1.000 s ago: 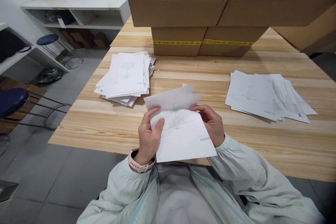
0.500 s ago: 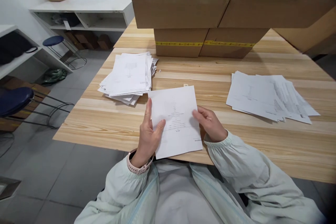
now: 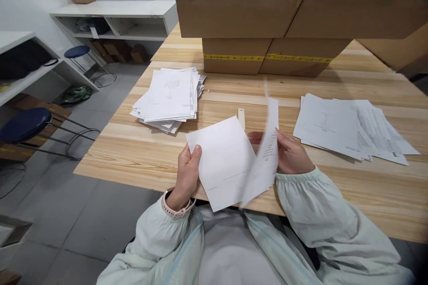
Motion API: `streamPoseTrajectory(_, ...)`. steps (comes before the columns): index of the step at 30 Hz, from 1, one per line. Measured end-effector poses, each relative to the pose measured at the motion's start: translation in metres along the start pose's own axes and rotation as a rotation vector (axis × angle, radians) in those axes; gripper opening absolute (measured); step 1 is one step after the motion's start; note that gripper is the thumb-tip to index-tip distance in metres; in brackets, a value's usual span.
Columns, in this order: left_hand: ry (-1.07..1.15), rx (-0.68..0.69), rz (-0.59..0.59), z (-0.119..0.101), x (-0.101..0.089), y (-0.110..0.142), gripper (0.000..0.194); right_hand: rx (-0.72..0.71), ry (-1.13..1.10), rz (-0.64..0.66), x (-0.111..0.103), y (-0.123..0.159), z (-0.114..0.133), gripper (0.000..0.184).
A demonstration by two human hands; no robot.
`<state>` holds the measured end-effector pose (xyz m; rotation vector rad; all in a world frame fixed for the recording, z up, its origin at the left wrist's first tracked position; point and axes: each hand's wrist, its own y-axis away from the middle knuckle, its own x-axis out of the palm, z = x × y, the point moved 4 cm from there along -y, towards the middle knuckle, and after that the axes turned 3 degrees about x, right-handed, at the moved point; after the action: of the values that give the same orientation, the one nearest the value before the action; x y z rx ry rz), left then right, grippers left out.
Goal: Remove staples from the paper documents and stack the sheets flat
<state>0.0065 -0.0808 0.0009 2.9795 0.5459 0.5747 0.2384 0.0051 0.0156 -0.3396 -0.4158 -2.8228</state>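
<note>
My left hand (image 3: 187, 167) is closed on the left edge of a white paper sheet (image 3: 222, 160), thumb on top. My right hand (image 3: 294, 153) pinches a second printed leaf (image 3: 267, 156), which stands steeply lifted and is blurred by motion. Whether the two leaves are joined along their lower middle, I cannot tell. Both are held over the table's front edge. Just beyond them lies a small cream-coloured flat piece (image 3: 241, 119). To the left is a thick stack of printed sheets (image 3: 172, 93); on the right, a fanned pile of printed papers (image 3: 334, 124).
Large cardboard boxes (image 3: 240, 4) rise at the back of the wooden table (image 3: 117, 151), above smaller boxes with yellow tape (image 3: 234, 64). Left of the table stand blue stools (image 3: 25, 125) and a white shelf unit (image 3: 117, 9).
My right hand has moved right and lifted a leaf away from the paper, spreading it open. My left hand keeps its hold, and the sheet there has tilted. The cream piece is now more exposed.
</note>
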Motion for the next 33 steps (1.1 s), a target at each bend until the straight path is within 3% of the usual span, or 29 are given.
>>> streamPoseTrajectory(5, 0.005, -0.011, -0.017, 0.002, -0.001, -0.003, 0.043, 0.067, -0.107, 0.118, -0.007, -0.002, 0.001, 0.032)
streamPoseTrajectory(11, -0.003, -0.024, -0.007, 0.003, 0.001, -0.004, 0.042, 0.104, -0.022, -0.001, 0.0, -0.003, -0.006, 0.04)
streamPoseTrajectory(14, 0.01, -0.045, -0.012, 0.005, 0.002, -0.005, 0.043, 0.056, -0.004, -0.02, 0.001, -0.002, -0.004, 0.043)
streamPoseTrajectory(17, 0.016, -0.043, -0.006, 0.005, 0.002, -0.005, 0.043, -0.033, 0.192, -0.091, 0.0, 0.0, -0.004, 0.046)
streamPoseTrajectory(20, 0.01, -0.035, -0.018, 0.005, 0.002, -0.007, 0.045, -0.21, 0.394, -0.121, 0.005, 0.003, -0.005, 0.044)
streamPoseTrajectory(24, 0.038, -0.022, -0.06, 0.005, 0.004, -0.007, 0.047, -0.298, 0.487, -0.123, 0.013, 0.006, -0.011, 0.043)
streamPoseTrajectory(30, 0.034, 0.05, -0.07, -0.002, 0.009, -0.002, 0.057, -0.148, 0.197, -0.079, 0.026, 0.006, -0.025, 0.04)
streamPoseTrajectory(33, -0.095, 0.055, 0.014, -0.017, 0.017, 0.0, 0.047, -0.129, 0.063, -0.067, 0.032, 0.009, -0.021, 0.057)
